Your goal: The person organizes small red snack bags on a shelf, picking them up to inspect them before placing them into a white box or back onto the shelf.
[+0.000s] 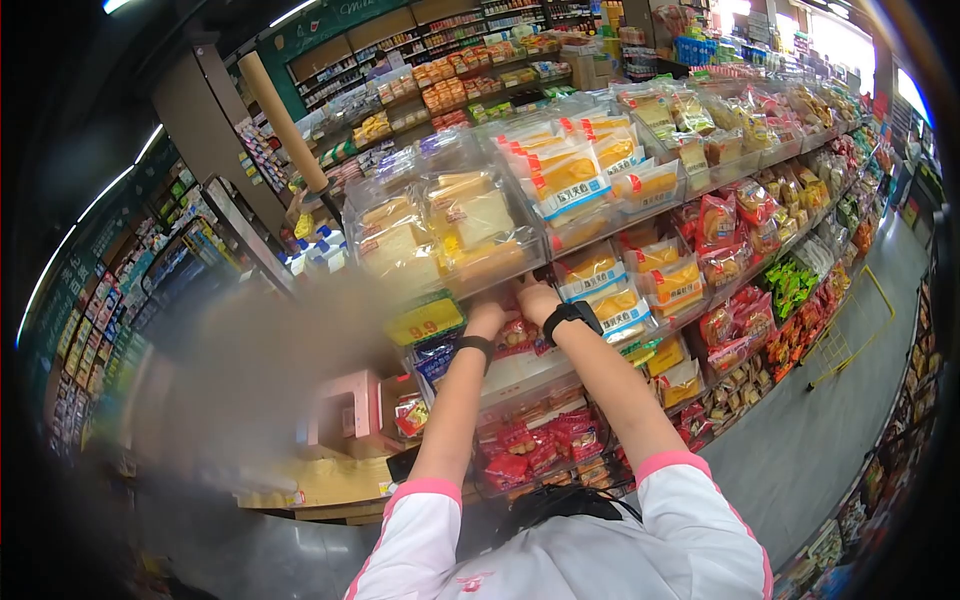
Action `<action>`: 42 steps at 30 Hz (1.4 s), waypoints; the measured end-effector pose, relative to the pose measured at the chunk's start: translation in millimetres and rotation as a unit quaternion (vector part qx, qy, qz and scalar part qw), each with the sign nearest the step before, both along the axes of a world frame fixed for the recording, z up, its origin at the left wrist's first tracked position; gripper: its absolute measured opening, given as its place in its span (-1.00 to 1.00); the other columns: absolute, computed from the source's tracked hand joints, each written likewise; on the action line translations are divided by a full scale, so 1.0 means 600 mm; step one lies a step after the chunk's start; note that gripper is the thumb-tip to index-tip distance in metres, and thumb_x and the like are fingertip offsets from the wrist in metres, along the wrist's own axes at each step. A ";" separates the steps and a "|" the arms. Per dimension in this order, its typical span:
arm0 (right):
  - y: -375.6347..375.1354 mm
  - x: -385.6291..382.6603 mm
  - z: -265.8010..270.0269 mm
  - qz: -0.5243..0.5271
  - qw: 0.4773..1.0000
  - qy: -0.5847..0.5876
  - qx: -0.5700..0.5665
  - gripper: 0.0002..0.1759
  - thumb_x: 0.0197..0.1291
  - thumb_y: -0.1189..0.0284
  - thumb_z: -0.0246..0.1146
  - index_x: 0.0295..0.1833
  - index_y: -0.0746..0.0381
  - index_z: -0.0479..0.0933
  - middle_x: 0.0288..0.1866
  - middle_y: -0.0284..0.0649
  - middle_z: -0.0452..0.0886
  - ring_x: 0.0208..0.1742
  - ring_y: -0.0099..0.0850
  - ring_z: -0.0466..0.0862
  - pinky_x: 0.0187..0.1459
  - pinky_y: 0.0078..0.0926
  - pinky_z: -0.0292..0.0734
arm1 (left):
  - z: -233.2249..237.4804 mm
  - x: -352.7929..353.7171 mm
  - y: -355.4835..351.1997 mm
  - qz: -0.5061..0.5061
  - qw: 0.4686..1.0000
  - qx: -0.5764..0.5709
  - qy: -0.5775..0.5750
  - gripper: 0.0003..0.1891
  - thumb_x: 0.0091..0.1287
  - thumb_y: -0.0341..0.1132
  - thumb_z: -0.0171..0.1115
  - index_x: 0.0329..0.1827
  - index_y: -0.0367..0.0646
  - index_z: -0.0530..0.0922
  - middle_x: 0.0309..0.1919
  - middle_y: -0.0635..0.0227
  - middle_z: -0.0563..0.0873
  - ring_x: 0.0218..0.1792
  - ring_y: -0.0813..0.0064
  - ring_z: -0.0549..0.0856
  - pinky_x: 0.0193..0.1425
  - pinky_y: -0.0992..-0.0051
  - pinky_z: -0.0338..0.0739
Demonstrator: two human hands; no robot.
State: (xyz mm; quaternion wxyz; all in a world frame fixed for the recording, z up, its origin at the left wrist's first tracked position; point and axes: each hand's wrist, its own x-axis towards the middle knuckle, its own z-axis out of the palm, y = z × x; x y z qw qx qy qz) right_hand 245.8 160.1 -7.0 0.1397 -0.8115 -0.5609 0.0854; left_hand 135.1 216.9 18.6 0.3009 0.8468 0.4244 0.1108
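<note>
Both arms reach into a middle bin of a tiered snack display, under the clear top bin of sliced bread packs [470, 215]. My left hand [487, 318], with a dark band at its wrist, is just right of a yellow price sign [425, 322]. Close beside it is my right hand [537, 298], with a black watch [571, 318] on the wrist. Red-wrapped buns [518, 334] lie between and just below the hands. The fingers of both hands are largely hidden by the shelf edge, and I cannot tell whether they grip a pack.
Orange-and-white cake packs [595, 270] fill the bins to the right. Lower down lie red snack packs [540, 448]. A pink box [350, 410] stands at the left, partly behind a large grey blur. A yellow wire frame [853, 328] stands in the right aisle.
</note>
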 end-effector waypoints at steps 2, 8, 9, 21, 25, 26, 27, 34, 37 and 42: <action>0.005 0.001 -0.016 0.000 1.000 0.020 -0.007 -0.18 0.01 0.56 0.25 0.43 0.18 0.10 0.42 0.21 0.11 0.22 0.13 0.47 0.18 -0.13 0.47 | -0.010 -0.001 0.012 -0.016 0.999 0.027 0.012 -0.27 -0.03 -0.38 0.51 0.27 -0.12 0.39 0.03 0.06 0.61 -0.01 0.21 0.64 -0.25 0.32 0.67; -0.010 -0.003 0.015 0.004 0.987 0.092 -0.133 0.16 -0.23 0.52 0.49 0.50 0.18 -0.05 0.52 0.13 -0.07 0.29 0.11 0.41 0.20 -0.15 0.48 | 0.001 -0.008 0.008 -0.054 0.997 0.029 0.037 -0.19 -0.02 -0.34 0.50 0.32 -0.13 0.24 -0.01 0.04 0.63 -0.26 0.16 0.72 -0.48 0.31 0.66; -0.010 -0.002 0.015 0.012 0.986 0.083 -0.141 0.23 -0.30 0.52 0.52 0.51 0.16 -0.07 0.53 0.12 -0.11 0.30 0.11 0.40 0.20 -0.14 0.48 | 0.001 -0.009 0.010 -0.058 0.997 0.018 0.049 -0.10 -0.03 -0.30 0.50 0.36 -0.15 0.12 -0.03 0.01 0.63 -0.32 0.17 0.73 -0.52 0.33 0.66; -0.025 0.000 -0.025 0.029 0.999 0.024 0.030 -0.27 -0.05 0.65 0.24 0.32 0.06 0.32 0.27 0.17 0.29 0.21 0.12 0.45 0.15 -0.08 0.49 | -0.034 0.004 0.036 -0.067 0.991 0.017 0.110 0.22 0.02 -0.08 0.48 0.49 -0.26 -0.32 0.00 -0.23 0.60 -0.39 0.16 0.75 -0.40 0.33 0.64; -0.021 -0.006 -0.010 0.026 1.000 0.014 -0.008 -0.23 -0.10 0.62 0.30 0.33 0.06 0.32 0.32 0.20 0.25 0.22 0.17 0.43 0.19 -0.12 0.46 | -0.048 0.004 0.021 -0.049 0.986 0.042 0.151 0.05 0.05 -0.05 0.40 0.34 -0.30 -0.20 -0.04 -0.23 0.61 -0.07 0.03 0.68 0.00 0.27 0.57; -0.032 -0.011 -0.002 0.034 0.999 0.000 -0.014 -0.22 -0.11 0.62 0.31 0.33 0.06 0.32 0.33 0.20 0.24 0.22 0.19 0.42 0.20 -0.12 0.45 | -0.040 0.002 0.009 -0.043 0.985 0.045 0.161 -0.04 0.04 -0.06 0.39 0.27 -0.31 -0.12 -0.07 -0.20 0.63 0.00 0.01 0.66 0.09 0.26 0.54; -0.043 -0.017 0.009 0.041 0.999 -0.013 -0.020 -0.21 -0.12 0.63 0.32 0.33 0.06 0.33 0.34 0.20 0.24 0.23 0.20 0.41 0.21 -0.12 0.44 | -0.042 0.002 -0.002 -0.030 0.981 0.078 0.177 -0.31 -0.01 -0.17 0.44 0.08 -0.29 0.24 -0.12 -0.10 0.67 -0.05 0.06 0.68 0.03 0.27 0.58; -0.056 -0.007 -0.033 0.067 0.996 -0.019 0.060 -0.43 0.01 0.62 0.18 0.22 0.13 0.43 0.38 0.19 0.21 0.20 0.24 0.40 0.20 -0.10 0.42 | -0.016 -0.046 -0.056 -0.022 0.986 0.071 0.148 -0.11 -0.02 -0.17 0.44 0.34 -0.29 0.14 -0.16 -0.12 0.68 -0.09 0.00 0.69 -0.03 0.19 0.60; -0.064 -0.007 -0.029 0.069 0.989 0.013 0.130 -0.60 0.06 0.65 0.06 0.05 0.22 0.52 0.30 0.21 0.30 0.14 0.21 0.43 0.15 -0.13 0.43 | -0.016 -0.071 -0.062 -0.059 0.982 0.093 0.151 0.06 0.05 0.01 0.36 0.48 -0.20 -0.13 -0.16 -0.21 0.66 -0.11 -0.05 0.69 -0.04 0.21 0.59; -0.083 -0.014 -0.019 0.104 0.964 -0.031 0.244 -0.83 -0.08 0.68 0.12 -0.31 0.36 0.53 -0.13 0.10 0.52 -0.04 0.08 0.49 0.01 -0.14 0.48 | -0.004 -0.119 -0.105 -0.078 0.982 0.133 0.105 -0.01 0.12 0.03 0.31 0.50 -0.12 -0.08 -0.05 -0.35 0.55 -0.13 -0.23 0.65 -0.07 0.09 0.58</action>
